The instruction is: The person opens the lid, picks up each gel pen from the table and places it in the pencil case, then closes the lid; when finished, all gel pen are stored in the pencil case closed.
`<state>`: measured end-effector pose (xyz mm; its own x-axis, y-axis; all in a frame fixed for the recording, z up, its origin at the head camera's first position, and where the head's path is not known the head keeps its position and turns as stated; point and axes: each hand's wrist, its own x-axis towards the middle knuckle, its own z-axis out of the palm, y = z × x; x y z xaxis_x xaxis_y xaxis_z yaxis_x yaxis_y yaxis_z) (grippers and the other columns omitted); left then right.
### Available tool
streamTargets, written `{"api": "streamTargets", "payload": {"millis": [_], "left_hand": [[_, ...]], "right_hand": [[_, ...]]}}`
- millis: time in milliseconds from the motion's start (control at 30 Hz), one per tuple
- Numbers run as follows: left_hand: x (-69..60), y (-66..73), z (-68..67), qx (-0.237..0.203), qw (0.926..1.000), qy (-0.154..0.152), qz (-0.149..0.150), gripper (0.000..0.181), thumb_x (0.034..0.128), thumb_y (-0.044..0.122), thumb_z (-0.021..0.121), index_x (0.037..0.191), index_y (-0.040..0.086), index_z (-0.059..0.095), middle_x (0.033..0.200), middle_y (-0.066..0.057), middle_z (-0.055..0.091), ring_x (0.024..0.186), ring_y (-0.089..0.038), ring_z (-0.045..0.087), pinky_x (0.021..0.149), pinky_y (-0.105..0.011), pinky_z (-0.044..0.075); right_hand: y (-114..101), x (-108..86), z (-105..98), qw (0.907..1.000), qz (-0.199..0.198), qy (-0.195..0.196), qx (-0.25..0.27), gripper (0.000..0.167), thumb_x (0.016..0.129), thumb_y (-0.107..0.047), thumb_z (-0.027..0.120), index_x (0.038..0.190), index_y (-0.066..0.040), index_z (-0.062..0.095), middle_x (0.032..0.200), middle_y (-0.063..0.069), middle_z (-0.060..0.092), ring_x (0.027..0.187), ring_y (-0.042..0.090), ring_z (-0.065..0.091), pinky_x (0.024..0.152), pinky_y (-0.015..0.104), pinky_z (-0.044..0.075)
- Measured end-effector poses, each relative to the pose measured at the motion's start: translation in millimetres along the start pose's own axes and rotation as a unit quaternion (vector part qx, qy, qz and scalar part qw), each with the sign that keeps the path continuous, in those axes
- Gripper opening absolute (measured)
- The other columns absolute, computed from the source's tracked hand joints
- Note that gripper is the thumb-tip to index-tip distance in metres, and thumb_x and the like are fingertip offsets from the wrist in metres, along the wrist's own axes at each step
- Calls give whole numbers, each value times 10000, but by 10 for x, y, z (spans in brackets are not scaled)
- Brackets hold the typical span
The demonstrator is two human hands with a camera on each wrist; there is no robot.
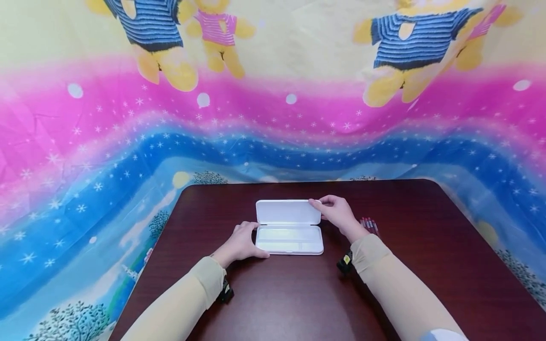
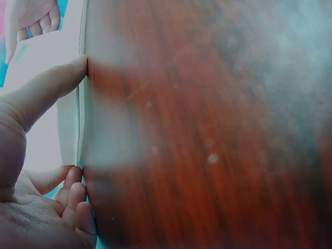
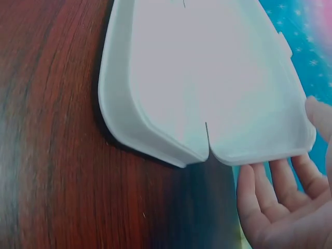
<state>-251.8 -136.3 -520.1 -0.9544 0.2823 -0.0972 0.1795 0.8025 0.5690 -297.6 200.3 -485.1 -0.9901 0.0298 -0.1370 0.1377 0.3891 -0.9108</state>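
Note:
A white pencil case [image 1: 279,233] stands open on the table, its lid [image 1: 283,211] tilted up at the back. My left hand [image 1: 242,242] holds the left end, with the thumb [image 2: 54,83] against the front edge and the other fingers by the left side. At the lid's upper right corner, my right hand [image 1: 339,213] grips the rim between thumb and fingers. The right wrist view shows the fingers [image 3: 282,181] behind the lid [image 3: 254,104]. Inside the case's base [image 3: 116,93] no loose things show; low dividers appear in the head view.
Several slim red-tipped pens or crayons [image 1: 369,225] lie on the table right of the case, partly hidden by my right wrist. The dark brown wooden table [image 1: 290,293] has rounded far corners. A printed cloth [image 1: 273,123] hangs around it.

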Motion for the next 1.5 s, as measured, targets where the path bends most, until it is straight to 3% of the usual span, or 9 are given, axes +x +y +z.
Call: {"api": "streamTargets", "payload": {"millis": [233, 467, 600, 767, 900, 1067, 1267, 1367, 1500], "left_hand": [[19, 7, 13, 8, 10000, -17, 22, 1053, 690, 493, 1037, 1529, 54, 574, 1524, -175, 582, 1384, -359, 496, 1181, -507, 492], [12, 15, 10, 22, 10000, 8, -58, 1039, 692, 488, 1039, 1522, 65, 579, 1529, -169, 581, 1397, -355, 490, 1186, -503, 490], [-1, 38, 5, -29, 10000, -44, -80, 1030, 695, 480, 1039, 1520, 69, 581, 1532, -166, 579, 1404, -355, 486, 1187, -509, 491], [-9, 61, -3, -43, 9999, -63, -84, 1030, 693, 482, 1040, 1517, 66, 583, 1534, -168, 578, 1410, -359, 486, 1188, -513, 493], [-4, 46, -9, -1, 9999, -63, -106, 1028, 693, 479, 1041, 1521, 77, 582, 1534, -162, 578, 1410, -356, 485, 1189, -509, 492], [11, 15, -15, 39, 10000, -11, -74, 1032, 688, 483, 1041, 1516, 71, 584, 1518, -164, 587, 1390, -355, 492, 1181, -508, 494], [6, 21, -17, -12, 10000, -61, -58, 1043, 696, 486, 1038, 1527, 60, 573, 1533, -172, 577, 1418, -361, 483, 1193, -506, 488], [-2, 29, -15, -20, 10000, -84, -44, 1043, 700, 490, 1034, 1529, 57, 571, 1542, -173, 572, 1425, -363, 481, 1190, -506, 491], [-21, 29, -43, 11, 9999, -98, -82, 1044, 707, 492, 1029, 1537, 61, 565, 1552, -167, 564, 1427, -356, 478, 1187, -509, 495]], "right_hand": [[-1, 96, 71, 9961, 706, 370, 371, 769, 907, -666, 826, 1309, -31, 659, 1380, 181, 644, 1209, 310, 717, 1096, 494, 605], [7, 218, 151, 9874, 1428, 328, 596, 865, 902, -688, 815, 1404, -26, 574, 1317, 107, 593, 1126, 232, 660, 1077, 419, 588], [22, 283, 173, 9842, 1701, 346, 354, 754, 915, -670, 806, 1287, -48, 596, 1145, 58, 574, 1010, 223, 609, 948, 358, 584], [26, 326, 178, 9840, 1753, 325, -8, 677, 919, -682, 789, 1163, -77, 606, 1006, 44, 535, 923, 214, 575, 822, 322, 567], [-9, 292, 154, 9863, 1637, 202, -100, 760, 921, -715, 768, 1271, -65, 592, 1106, 72, 564, 984, 238, 595, 872, 341, 575], [-114, 154, 51, 9916, 1272, 83, -223, 898, 915, -762, 743, 1422, -41, 564, 1360, 156, 610, 1142, 318, 682, 1041, 453, 589], [-107, -122, -389, 9970, 368, 344, -588, 961, 958, -778, 670, 1489, 13, 544, 1453, 278, 625, 1237, 438, 710, 1092, 531, 583], [38, -307, -740, 9885, -39, 592, -1390, 904, 1002, -772, 602, 1433, 22, 593, 1412, 302, 666, 1214, 445, 695, 1057, 563, 573], [300, -572, -1110, 9656, -145, 615, -2524, 802, 1052, -697, 581, 1344, 47, 644, 1286, 302, 721, 1107, 410, 709, 954, 575, 574]]}}
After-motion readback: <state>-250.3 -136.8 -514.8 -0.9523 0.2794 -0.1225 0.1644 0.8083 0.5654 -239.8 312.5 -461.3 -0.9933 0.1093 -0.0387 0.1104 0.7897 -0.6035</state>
